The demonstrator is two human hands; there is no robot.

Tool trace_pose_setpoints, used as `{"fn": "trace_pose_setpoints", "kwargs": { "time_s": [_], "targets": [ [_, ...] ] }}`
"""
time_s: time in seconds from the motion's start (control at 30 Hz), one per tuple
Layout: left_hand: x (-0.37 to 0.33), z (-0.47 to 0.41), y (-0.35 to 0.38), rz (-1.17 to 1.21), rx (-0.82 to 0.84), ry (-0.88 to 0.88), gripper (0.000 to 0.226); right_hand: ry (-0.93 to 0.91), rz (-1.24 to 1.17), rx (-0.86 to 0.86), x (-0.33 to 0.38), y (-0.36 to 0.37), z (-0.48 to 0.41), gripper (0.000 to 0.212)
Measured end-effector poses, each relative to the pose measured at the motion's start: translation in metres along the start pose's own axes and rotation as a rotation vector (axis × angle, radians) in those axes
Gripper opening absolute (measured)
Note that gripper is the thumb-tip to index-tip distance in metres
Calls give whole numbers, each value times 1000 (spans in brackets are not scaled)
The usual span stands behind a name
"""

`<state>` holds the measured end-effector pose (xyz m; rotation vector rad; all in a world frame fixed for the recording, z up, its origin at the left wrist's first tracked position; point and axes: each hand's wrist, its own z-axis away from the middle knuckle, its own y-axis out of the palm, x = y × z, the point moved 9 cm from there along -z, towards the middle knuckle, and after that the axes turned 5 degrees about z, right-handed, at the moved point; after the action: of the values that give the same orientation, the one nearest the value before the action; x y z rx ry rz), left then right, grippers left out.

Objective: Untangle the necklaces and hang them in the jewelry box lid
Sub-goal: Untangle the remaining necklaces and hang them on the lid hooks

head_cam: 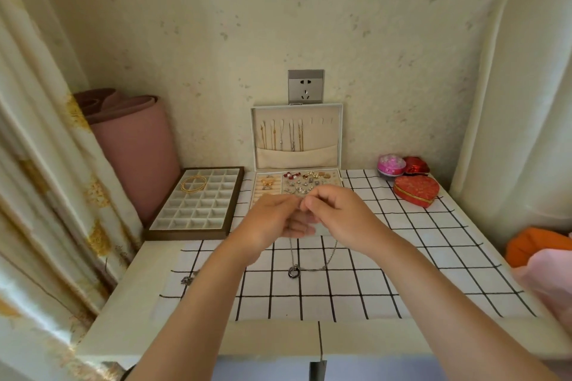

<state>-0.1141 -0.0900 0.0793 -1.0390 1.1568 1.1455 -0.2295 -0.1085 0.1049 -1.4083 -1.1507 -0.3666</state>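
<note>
My left hand (272, 219) and my right hand (337, 213) meet above the table, fingertips together, each pinching an end of a thin silver necklace (328, 260). Its chain hangs in a loop below my hands, and its dark ring pendant (293, 271) touches the checked cloth. Another necklace (187, 279) lies on the cloth at the left, partly hidden by my left forearm. Behind my hands the jewelry box (337, 178) stands open. Its lid (335, 136) leans upright against the wall, with several necklaces (283, 134) hanging from hooks on the left side; three hooks on the right are bare.
A compartment tray (173, 219) holding gold bangles (193, 184) sits at the left. A red heart box (416, 190), a pink box (391, 165) and a small red box (416, 166) stand at back right. A pink roll (136, 145) leans in the left corner.
</note>
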Motion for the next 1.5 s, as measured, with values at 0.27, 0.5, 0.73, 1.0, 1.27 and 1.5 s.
{"fn": "trace_pose_setpoints", "kwargs": {
  "time_s": [0.27,0.5,0.73,1.0,1.27,1.5],
  "targets": [
    [-27,-19,3,-118,48,12,39,30,-67,-86,7,-24,-9,22],
    [-84,-32,20,55,313,119,32,67,-558,18,23,-39,-38,20],
    [-129,-62,12,55,297,174,37,116,-538,-28,29,-73,-74,11],
    [-143,-111,-7,261,233,109,33,302,-527,189,15,-87,-120,20],
    [-95,-169,-45,489,-2,12,26,392,-705,42,-38,-90,-168,20],
    [-80,-205,-65,176,-316,43,16,458,-807,-158,-83,-76,-196,10]
  ]
}}
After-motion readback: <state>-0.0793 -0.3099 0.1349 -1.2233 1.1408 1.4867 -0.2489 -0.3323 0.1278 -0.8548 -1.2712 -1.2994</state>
